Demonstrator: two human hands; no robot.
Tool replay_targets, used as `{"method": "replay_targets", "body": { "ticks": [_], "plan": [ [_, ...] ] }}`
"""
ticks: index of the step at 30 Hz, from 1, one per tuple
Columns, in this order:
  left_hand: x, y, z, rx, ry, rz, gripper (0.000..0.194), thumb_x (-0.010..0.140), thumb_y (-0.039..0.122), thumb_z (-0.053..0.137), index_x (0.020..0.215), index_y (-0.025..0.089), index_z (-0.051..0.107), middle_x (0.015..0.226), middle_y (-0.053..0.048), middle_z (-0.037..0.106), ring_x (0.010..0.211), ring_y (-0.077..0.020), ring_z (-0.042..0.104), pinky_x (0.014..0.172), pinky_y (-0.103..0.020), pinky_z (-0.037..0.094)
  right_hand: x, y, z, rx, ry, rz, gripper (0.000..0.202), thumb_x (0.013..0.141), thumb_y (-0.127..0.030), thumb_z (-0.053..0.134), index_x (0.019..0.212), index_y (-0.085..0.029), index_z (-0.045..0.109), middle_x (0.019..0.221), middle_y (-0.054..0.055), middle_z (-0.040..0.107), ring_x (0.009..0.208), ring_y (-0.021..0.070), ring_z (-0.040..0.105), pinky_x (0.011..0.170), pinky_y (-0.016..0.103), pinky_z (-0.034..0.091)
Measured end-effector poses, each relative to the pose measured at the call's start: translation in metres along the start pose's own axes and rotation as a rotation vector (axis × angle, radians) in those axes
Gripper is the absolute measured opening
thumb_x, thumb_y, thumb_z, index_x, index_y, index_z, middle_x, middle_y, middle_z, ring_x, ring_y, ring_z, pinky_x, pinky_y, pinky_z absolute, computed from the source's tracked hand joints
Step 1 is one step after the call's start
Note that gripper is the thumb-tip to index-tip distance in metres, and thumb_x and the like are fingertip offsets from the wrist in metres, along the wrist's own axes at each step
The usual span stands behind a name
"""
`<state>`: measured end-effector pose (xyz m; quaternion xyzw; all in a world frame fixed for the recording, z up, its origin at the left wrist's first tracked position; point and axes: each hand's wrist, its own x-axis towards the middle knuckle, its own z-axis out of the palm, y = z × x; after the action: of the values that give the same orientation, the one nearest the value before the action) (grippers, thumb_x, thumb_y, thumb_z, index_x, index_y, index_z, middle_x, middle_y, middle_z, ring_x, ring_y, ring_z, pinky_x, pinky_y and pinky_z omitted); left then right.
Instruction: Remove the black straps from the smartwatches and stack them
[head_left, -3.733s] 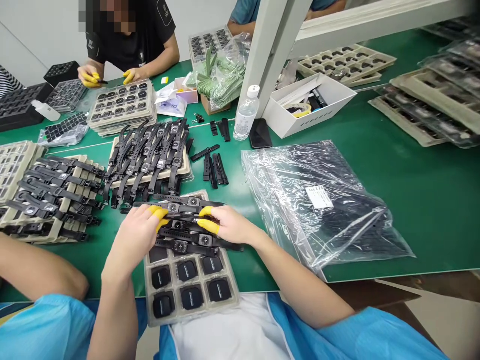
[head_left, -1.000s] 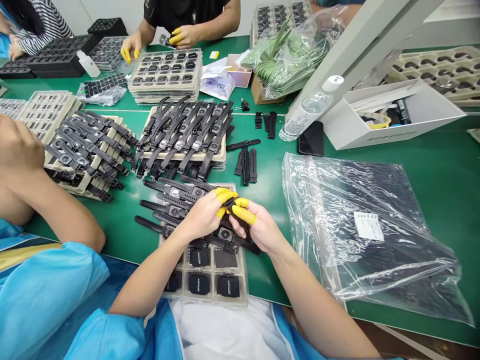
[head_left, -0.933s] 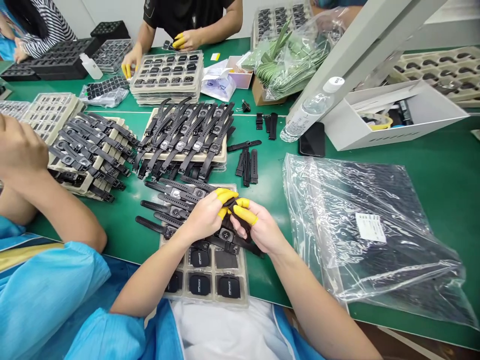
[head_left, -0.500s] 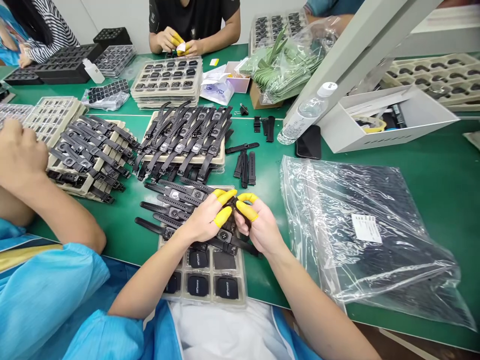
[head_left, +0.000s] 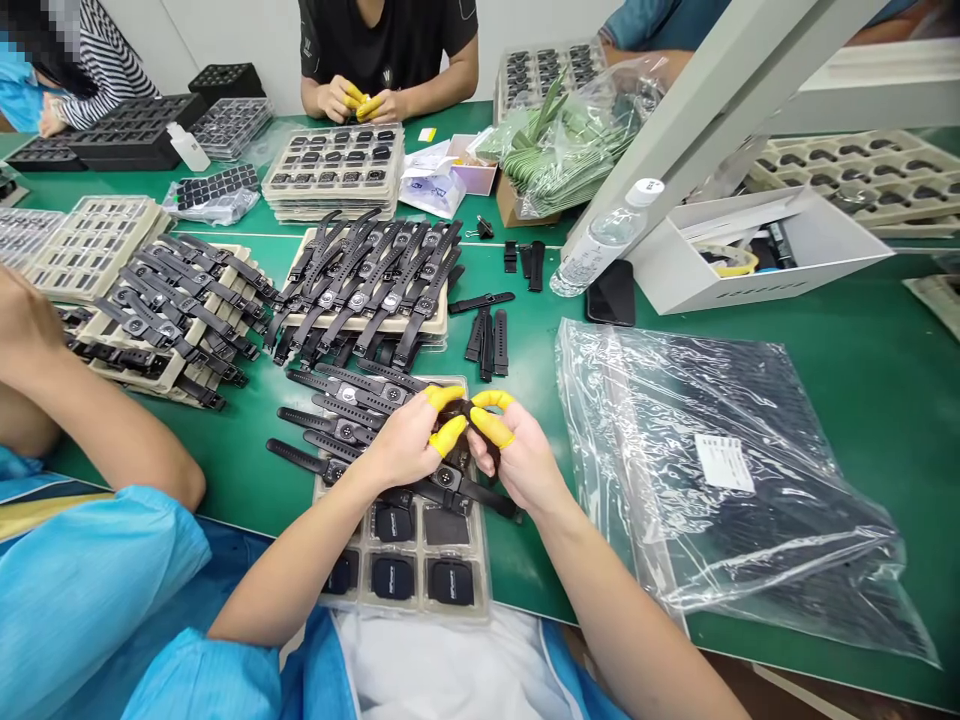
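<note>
Yellow finger cots cover the thumb and fingertips of my left hand (head_left: 409, 438) and my right hand (head_left: 525, 455). Both hands are closed, pinching a small black watch (head_left: 460, 408) between them; fingers hide most of it. Under my hands, black watches with straps (head_left: 349, 430) lie face down in slanting rows across a clear plastic tray (head_left: 480, 590). The near compartments of that tray hold square black watch faces (head_left: 392, 577) with white print. Loose black straps (head_left: 500, 343) lie on the table beyond my right hand.
Further watch-laden trays (head_left: 375, 270) stand ahead and to the left. A bag of straps (head_left: 735, 490) lies at right, behind it a phone (head_left: 610, 293), a bottle (head_left: 604, 240) and a white box (head_left: 772, 255). A slanted post (head_left: 697, 130) rises there. A co-worker's arm (head_left: 112, 400) is at left.
The fingers of both hands have shifted slightly around the black watch, and more of it shows between them. Across the table, a co-worker's hands no longer show the white piece.
</note>
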<state>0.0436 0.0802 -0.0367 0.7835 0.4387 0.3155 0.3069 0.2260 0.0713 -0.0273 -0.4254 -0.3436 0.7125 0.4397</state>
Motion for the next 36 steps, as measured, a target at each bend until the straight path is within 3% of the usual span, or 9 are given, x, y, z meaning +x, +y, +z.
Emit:
{"method": "replay_targets", "body": {
  "ticks": [6, 10, 14, 18, 23, 25, 30, 33, 36],
  "plan": [
    [0.002, 0.000, 0.001, -0.264, 0.207, -0.108, 0.022, 0.094, 0.038, 0.072, 0.105, 0.019, 0.068, 0.100, -0.006, 0.070, 0.090, -0.0184, 0.069, 0.080, -0.031, 0.058, 0.000, -0.001, -0.002, 0.030, -0.122, 0.073, 0.040, 0.089, -0.060, 0.071, 0.093, -0.023, 0.058, 0.059, -0.005, 0.055, 0.049, 0.0123, 0.047, 0.047, 0.025, 0.041],
    [0.004, 0.008, 0.000, -0.339, 0.290, -0.086, 0.026, 0.090, 0.043, 0.076, 0.097, 0.019, 0.070, 0.100, -0.006, 0.070, 0.095, -0.0193, 0.068, 0.080, -0.031, 0.058, -0.001, -0.004, 0.000, 0.175, -0.261, 0.255, 0.041, 0.087, -0.059, 0.071, 0.082, -0.022, 0.055, 0.056, -0.007, 0.043, 0.044, 0.0087, 0.034, 0.042, 0.022, 0.029],
    [0.008, 0.010, -0.006, -0.644, 0.482, -0.234, 0.035, 0.092, 0.051, 0.073, 0.107, 0.020, 0.064, 0.106, -0.008, 0.074, 0.086, -0.0177, 0.073, 0.066, -0.027, 0.060, -0.002, -0.007, -0.002, 0.182, -0.337, 0.362, 0.038, 0.086, -0.055, 0.073, 0.087, -0.021, 0.057, 0.055, -0.010, 0.037, 0.043, 0.0063, 0.022, 0.039, 0.020, 0.016],
    [0.015, 0.001, -0.020, -0.816, 0.783, -0.315, 0.047, 0.085, 0.055, 0.079, 0.101, 0.022, 0.050, 0.106, -0.006, 0.078, 0.063, -0.0126, 0.071, 0.052, -0.022, 0.055, 0.000, -0.008, -0.008, 0.042, -0.336, 0.378, 0.039, 0.089, -0.057, 0.070, 0.085, -0.020, 0.055, 0.056, -0.009, 0.040, 0.043, 0.0047, 0.019, 0.041, 0.020, 0.010],
    [0.018, 0.000, -0.026, -0.831, 0.899, -0.293, 0.049, 0.083, 0.053, 0.082, 0.098, 0.023, 0.046, 0.098, -0.001, 0.078, 0.059, -0.0101, 0.070, 0.056, -0.022, 0.058, 0.005, -0.011, -0.022, -0.213, -0.194, 0.262, 0.039, 0.088, -0.056, 0.072, 0.088, -0.019, 0.058, 0.059, -0.008, 0.048, 0.042, 0.0045, 0.027, 0.041, 0.020, 0.017],
    [0.017, 0.001, -0.020, -0.836, 0.818, -0.329, 0.045, 0.087, 0.053, 0.079, 0.100, 0.023, 0.048, 0.098, -0.002, 0.078, 0.057, -0.0104, 0.069, 0.056, -0.023, 0.059, 0.007, -0.012, -0.024, -0.245, -0.111, 0.167, 0.038, 0.086, -0.053, 0.077, 0.090, -0.021, 0.057, 0.063, -0.007, 0.054, 0.044, 0.0058, 0.036, 0.043, 0.021, 0.027],
    [0.008, 0.003, 0.004, -0.624, 0.163, -0.350, 0.029, 0.097, 0.038, 0.065, 0.119, 0.020, 0.063, 0.114, -0.011, 0.079, 0.084, -0.0227, 0.079, 0.069, -0.035, 0.066, 0.004, -0.004, -0.012, -0.196, -0.120, 0.041, 0.040, 0.086, -0.055, 0.076, 0.089, -0.022, 0.055, 0.064, -0.006, 0.059, 0.046, 0.0078, 0.044, 0.047, 0.023, 0.036],
    [0.001, -0.001, 0.010, -0.279, 0.052, -0.156, 0.035, 0.096, 0.019, 0.057, 0.130, 0.020, 0.066, 0.134, -0.012, 0.072, 0.124, -0.0276, 0.070, 0.107, -0.046, 0.059, 0.002, -0.001, -0.008, -0.203, -0.155, 0.055, 0.040, 0.087, -0.057, 0.074, 0.088, -0.021, 0.056, 0.063, -0.006, 0.057, 0.045, 0.0073, 0.041, 0.046, 0.023, 0.034],
    [-0.003, -0.006, 0.010, -0.081, 0.023, -0.046, 0.047, 0.095, 0.011, 0.050, 0.138, 0.021, 0.063, 0.140, -0.012, 0.066, 0.134, -0.0262, 0.062, 0.116, -0.045, 0.052, 0.001, -0.001, -0.008, -0.198, -0.171, 0.066, 0.038, 0.088, -0.055, 0.072, 0.087, -0.020, 0.057, 0.061, -0.006, 0.057, 0.046, 0.0077, 0.041, 0.047, 0.023, 0.033]
  ]
}}
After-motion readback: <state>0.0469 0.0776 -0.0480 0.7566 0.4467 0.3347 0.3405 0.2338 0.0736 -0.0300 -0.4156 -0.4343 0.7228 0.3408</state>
